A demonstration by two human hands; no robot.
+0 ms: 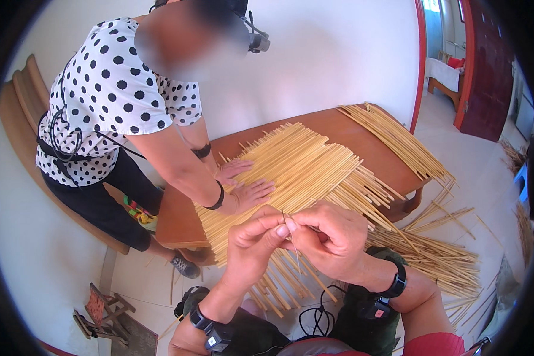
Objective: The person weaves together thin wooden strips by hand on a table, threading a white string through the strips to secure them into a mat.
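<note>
My left hand (256, 242) and my right hand (333, 238) meet above the near edge of a mat of straw-coloured stalks (279, 163). Both are closed in a pinch, fingertips touching. A thin dark needle-like piece (283, 216) sticks up between the fingertips, on the left hand's side. Below them hangs a fine pale strand (297, 256), seemingly from the right hand's fingers; its upper end is hidden. Across the table, another person's two hands (250, 194) lie flat on the mat's left part.
The mat rests on a brown wooden table (332, 121). A bundle of stalks (391, 139) lies at its far right, and more loose stalks (427, 261) spread at the right. A person in a dotted shirt (110, 83) leans in from the left. A small folding stool (104, 314) stands lower left.
</note>
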